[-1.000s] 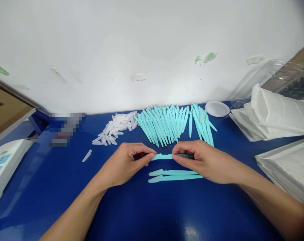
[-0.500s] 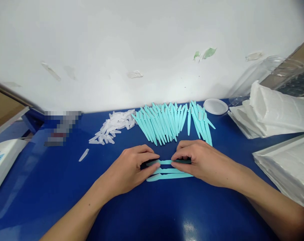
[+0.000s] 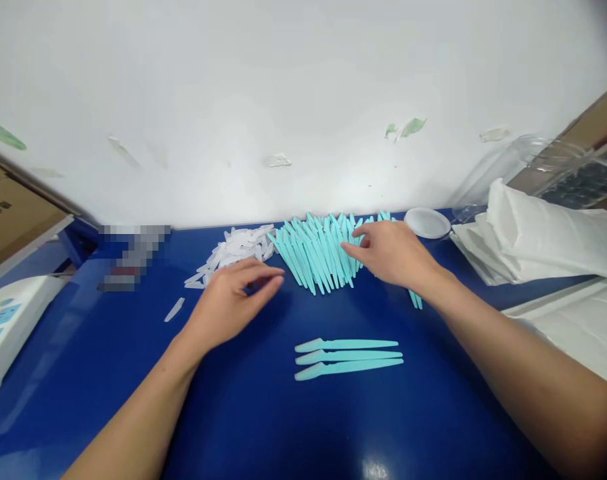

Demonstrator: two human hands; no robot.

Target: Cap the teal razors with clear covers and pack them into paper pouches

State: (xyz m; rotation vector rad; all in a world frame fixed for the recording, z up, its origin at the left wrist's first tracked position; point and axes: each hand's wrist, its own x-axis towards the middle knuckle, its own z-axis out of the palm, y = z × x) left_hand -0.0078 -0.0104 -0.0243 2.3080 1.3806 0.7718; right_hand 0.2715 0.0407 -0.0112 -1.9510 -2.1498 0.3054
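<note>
Three turquoise eyebrow razors lie side by side on the blue table, their blade ends to the left. Behind them spreads a pile of the same razors. My right hand is over the right part of this pile, thumb and index finger apart, hiding some razors beneath it; I see nothing in it. Left of the pile, my left hand hovers with thumb and fingers apart and nothing between them. It is nearest to a heap of small whitish plastic blade caps, partly covering it.
One loose cap lies left of the heap. A round translucent lid rests by the wall. White padded bags are stacked at the right. A white power strip stands at the left edge, near a blurred-out patch.
Both hands have left the row of three razors, which now lies uncovered. My right hand moved up over the pile; my left hand moved back to the left and up.
</note>
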